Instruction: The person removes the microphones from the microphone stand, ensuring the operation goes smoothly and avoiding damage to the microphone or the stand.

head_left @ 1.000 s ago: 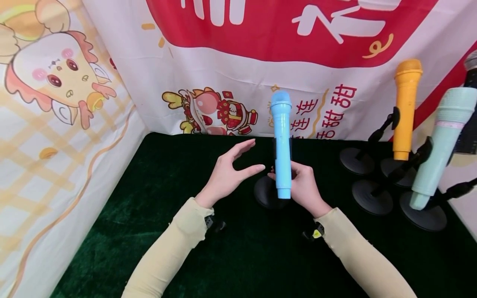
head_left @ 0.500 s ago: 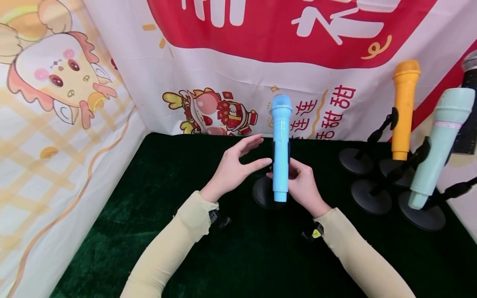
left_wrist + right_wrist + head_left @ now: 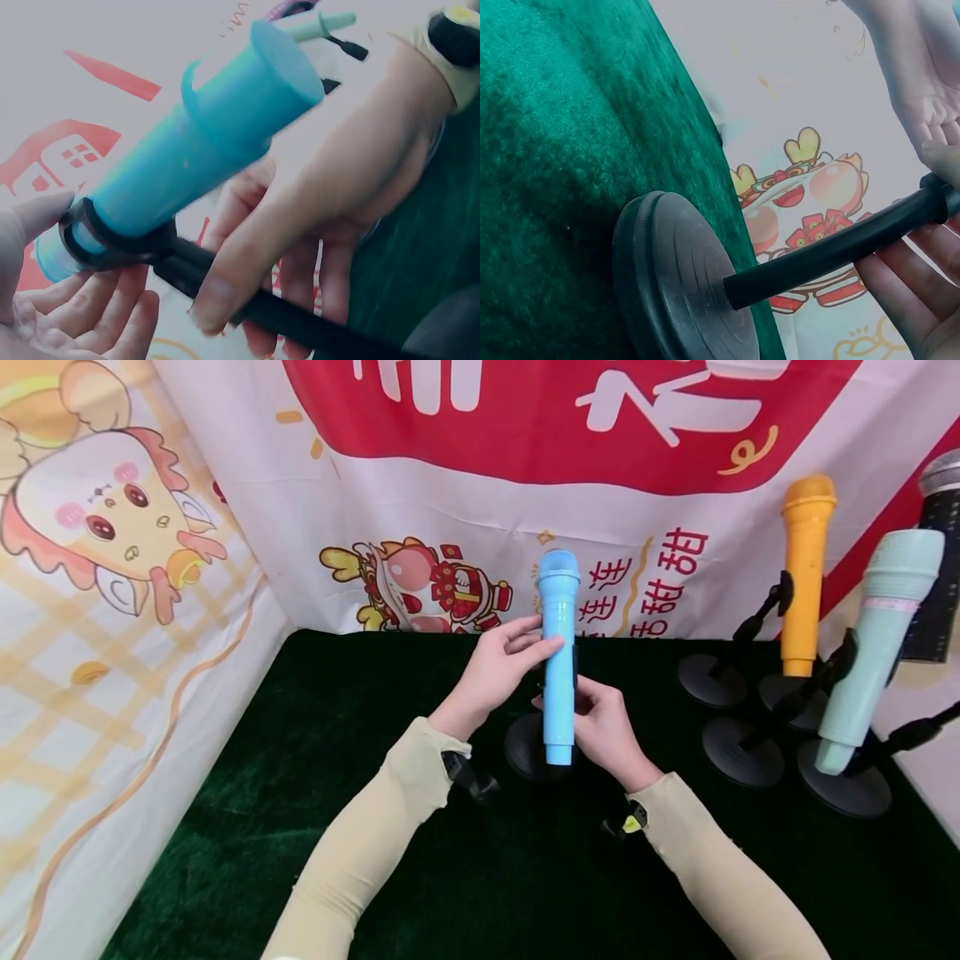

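A light blue microphone [image 3: 558, 693] sits in the black clip [image 3: 112, 247] of a desk microphone stand. My left hand [image 3: 495, 664] holds the microphone near its middle, thumb across the front and fingers behind. In the left wrist view this left hand [image 3: 82, 307] is close around the clip. My right hand [image 3: 606, 727] grips the stand's stem below the clip; in the left wrist view the right hand [image 3: 322, 165] has its thumb over the black stem [image 3: 292, 319]. The round stand base [image 3: 697, 277] shows in the right wrist view, beside the green cloth.
To the right, an orange microphone [image 3: 805, 581], a mint green microphone [image 3: 877, 647] and a black microphone [image 3: 933, 577] stand in clips. Several round black bases [image 3: 742, 753] crowd the dark green cloth [image 3: 315, 810] there. A printed white and red banner [image 3: 450, 502] hangs behind.
My left hand has moved right and up to the microphone, its thumb now lying on it. The right hand keeps its grip on the stem. The microphone has shifted slightly left in view.
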A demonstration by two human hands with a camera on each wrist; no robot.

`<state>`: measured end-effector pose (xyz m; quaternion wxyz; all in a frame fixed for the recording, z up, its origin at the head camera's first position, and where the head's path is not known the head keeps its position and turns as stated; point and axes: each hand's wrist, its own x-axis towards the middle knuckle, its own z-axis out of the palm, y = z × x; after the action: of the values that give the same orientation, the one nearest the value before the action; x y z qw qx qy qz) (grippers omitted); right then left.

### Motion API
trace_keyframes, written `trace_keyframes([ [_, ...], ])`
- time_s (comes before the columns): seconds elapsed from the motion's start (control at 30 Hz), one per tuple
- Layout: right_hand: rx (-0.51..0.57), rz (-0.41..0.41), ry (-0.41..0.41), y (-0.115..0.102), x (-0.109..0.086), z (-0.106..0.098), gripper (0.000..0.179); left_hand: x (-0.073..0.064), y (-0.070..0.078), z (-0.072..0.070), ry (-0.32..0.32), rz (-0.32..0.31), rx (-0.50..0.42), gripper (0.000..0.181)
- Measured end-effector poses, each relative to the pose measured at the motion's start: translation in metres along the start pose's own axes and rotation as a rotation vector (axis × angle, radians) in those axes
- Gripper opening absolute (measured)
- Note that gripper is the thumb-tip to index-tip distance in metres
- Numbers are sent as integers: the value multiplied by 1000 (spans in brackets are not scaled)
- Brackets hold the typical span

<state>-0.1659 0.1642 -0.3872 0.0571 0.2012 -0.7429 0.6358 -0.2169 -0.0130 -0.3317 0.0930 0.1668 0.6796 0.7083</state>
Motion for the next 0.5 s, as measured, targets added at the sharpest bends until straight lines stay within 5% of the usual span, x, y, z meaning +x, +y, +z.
trace_keyframes([
  [0.3,-77,-32,22,20,3,-2,23,0,2,5,22,-33,-137,47],
  [0.5,-90,-58,15,6,1,-1,23,-2,5,10,55,-39,-187,44],
])
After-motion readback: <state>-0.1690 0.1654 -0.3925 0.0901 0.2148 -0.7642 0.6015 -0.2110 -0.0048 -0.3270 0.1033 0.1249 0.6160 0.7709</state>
